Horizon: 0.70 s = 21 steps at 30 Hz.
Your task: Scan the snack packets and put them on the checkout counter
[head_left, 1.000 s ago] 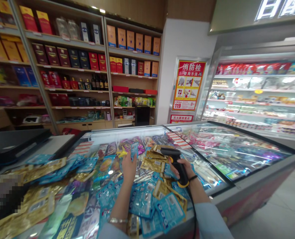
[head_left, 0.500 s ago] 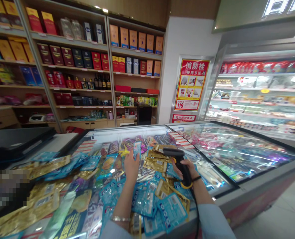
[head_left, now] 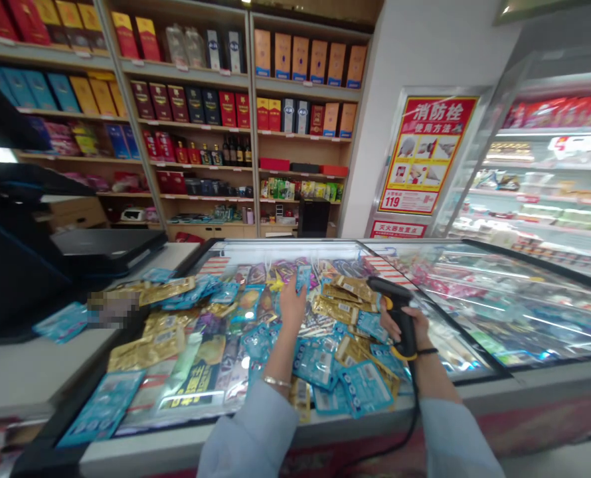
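My left hand (head_left: 292, 307) is closed around a small blue-and-white packet (head_left: 303, 277), held upright above the freezer's glass top. To its right, my right hand (head_left: 419, 326) grips a black barcode scanner (head_left: 394, 293) with yellow trim by its handle. The scanner's head points left, toward the packet, and its cable (head_left: 415, 405) hangs down past the front edge. Below and between my hands lie heaped blue packets (head_left: 315, 364) and gold packets (head_left: 339, 309). Another heap of gold packets (head_left: 151, 346) and blue packets (head_left: 103, 405) spreads over the left side of the glass.
The chest freezer (head_left: 475, 398) has glass lids with frozen goods beneath. At left stand a counter (head_left: 6, 372) and dark checkout equipment (head_left: 111, 251), with a blue packet (head_left: 64, 323) on the counter. Shelves of boxes (head_left: 190, 106) line the back; a lit display fridge (head_left: 539, 179) is at right.
The camera view has turned left, so more of the counter and equipment shows. My left hand still has the packet and my right hand the scanner; neither grip has visibly changed.
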Motion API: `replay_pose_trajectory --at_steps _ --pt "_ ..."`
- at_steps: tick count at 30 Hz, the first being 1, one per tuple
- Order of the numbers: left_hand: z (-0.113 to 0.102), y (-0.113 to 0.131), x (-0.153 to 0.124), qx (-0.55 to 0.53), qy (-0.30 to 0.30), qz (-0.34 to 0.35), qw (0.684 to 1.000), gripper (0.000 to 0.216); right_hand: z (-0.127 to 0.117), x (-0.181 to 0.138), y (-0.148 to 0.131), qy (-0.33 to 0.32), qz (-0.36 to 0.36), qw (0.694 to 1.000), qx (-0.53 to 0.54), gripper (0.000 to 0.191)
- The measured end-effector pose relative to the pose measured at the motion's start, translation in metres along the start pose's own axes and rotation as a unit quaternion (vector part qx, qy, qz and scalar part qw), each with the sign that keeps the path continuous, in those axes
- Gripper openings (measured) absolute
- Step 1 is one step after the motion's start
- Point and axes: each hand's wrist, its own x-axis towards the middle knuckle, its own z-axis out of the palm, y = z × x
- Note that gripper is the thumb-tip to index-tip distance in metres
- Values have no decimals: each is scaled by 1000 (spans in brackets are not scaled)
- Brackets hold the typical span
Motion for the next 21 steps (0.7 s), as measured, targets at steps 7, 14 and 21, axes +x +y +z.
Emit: replay_pose_trajectory --at_steps 7,14,21 --pt "-59 11 -1 -50 47 25 997 34 26 -8 -26 19 -17 999 -40 30" --pt "-155 -16 12 -74 113 52 989 28 119 37 -26 -54 -61 997 -12 27" --pt "-248 -92 21 35 105 -75 991 34 217 91 42 -115 -38 991 48 28"
